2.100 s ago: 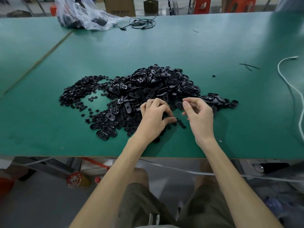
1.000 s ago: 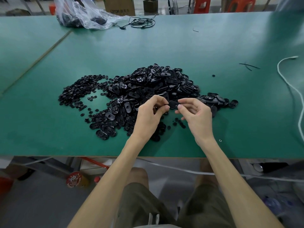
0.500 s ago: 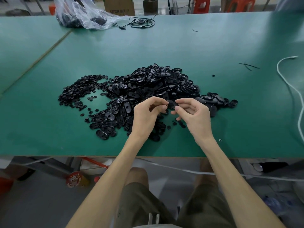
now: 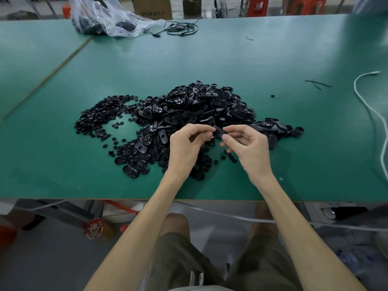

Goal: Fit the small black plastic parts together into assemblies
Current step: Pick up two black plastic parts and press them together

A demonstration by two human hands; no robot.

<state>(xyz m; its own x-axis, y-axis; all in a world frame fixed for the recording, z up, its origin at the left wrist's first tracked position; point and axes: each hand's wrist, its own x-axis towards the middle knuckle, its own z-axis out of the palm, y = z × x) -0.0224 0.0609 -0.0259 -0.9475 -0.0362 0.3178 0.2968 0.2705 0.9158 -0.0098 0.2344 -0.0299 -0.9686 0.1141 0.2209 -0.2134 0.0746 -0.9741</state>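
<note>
both hands meet mid-frame over the green table (image 4: pixel 273 51). right hand (image 4: pixel 247 148) pinches a black oval part (image 4: pixel 219 132), left hand (image 4: pixel 186 145) pinches its other end, probably steadying it to press a piece in. the parts pile (image 4: pixel 189 110) sits just behind, within easy reach.

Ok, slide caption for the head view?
The left hand and right hand pinch one oval black part over the pile of black parts on the green table.
</note>
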